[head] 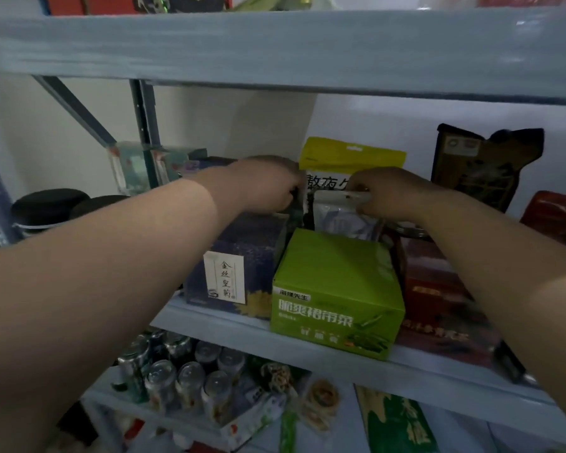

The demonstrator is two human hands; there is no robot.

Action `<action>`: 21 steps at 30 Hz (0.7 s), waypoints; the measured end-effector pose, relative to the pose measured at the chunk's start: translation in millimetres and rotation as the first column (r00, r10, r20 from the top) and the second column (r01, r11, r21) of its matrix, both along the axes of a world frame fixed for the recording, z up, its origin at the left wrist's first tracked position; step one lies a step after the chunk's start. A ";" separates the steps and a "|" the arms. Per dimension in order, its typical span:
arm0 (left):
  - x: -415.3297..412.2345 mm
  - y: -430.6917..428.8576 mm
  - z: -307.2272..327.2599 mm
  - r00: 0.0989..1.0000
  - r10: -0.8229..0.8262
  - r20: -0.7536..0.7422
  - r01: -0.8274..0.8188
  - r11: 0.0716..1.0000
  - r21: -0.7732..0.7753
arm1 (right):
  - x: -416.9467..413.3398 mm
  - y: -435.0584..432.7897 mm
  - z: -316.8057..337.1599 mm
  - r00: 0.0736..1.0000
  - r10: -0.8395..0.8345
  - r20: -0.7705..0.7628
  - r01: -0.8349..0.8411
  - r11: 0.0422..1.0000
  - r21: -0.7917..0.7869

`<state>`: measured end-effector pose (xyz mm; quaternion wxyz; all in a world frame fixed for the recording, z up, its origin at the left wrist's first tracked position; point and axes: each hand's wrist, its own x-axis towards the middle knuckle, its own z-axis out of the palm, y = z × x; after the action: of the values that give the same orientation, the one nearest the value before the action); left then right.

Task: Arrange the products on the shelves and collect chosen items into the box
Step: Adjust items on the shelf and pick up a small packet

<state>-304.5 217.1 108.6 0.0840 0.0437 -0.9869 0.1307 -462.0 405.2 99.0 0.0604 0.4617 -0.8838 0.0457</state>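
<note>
Both arms reach deep into the middle shelf (216,317). The right hand (392,194) pinches the top seal of a white pouch (340,212), thumb and fingers curled on its upper edge. The pouch stands upright behind the green box (334,289) and in front of the yellow-topped pouch (352,155). The left hand (258,184) is blurred at a dark narrow pack (297,207), just left of the white pouch and behind the dark blue box (239,256). Its fingers are on the far side, so I cannot tell whether it grips the pack or only steadies it. The step looks like lifting or straightening the white pouch in the back row. Advice: keep the pinch on the stiff seal, not the soft body. Raise it straight up until the bottom clears the green box, with the left hand holding back the neighbours so the yellow-topped pouch does not topple. Watch the red box (438,282) close under the right forearm. Hard to make out: the pouch's lower half is hidden by the green box, and its print is unreadable. The collecting box is not in view. The lower tier shows cans (177,380) and packets, smeared. The dark brown pouch (484,168) at right is legible only as a shape.
</note>
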 end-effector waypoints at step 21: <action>-70.9 -10.4 5.0 0.978 0.046 0.206 -0.021 0.992 -0.123 | 13.0 -23.1 -6.7 0.994 0.016 -0.111 -0.006 0.996 0.094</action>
<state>-375.5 206.7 113.5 -0.0194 0.0412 -0.9798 0.1949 -448.9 382.1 92.4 0.0879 0.4708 -0.8776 -0.0216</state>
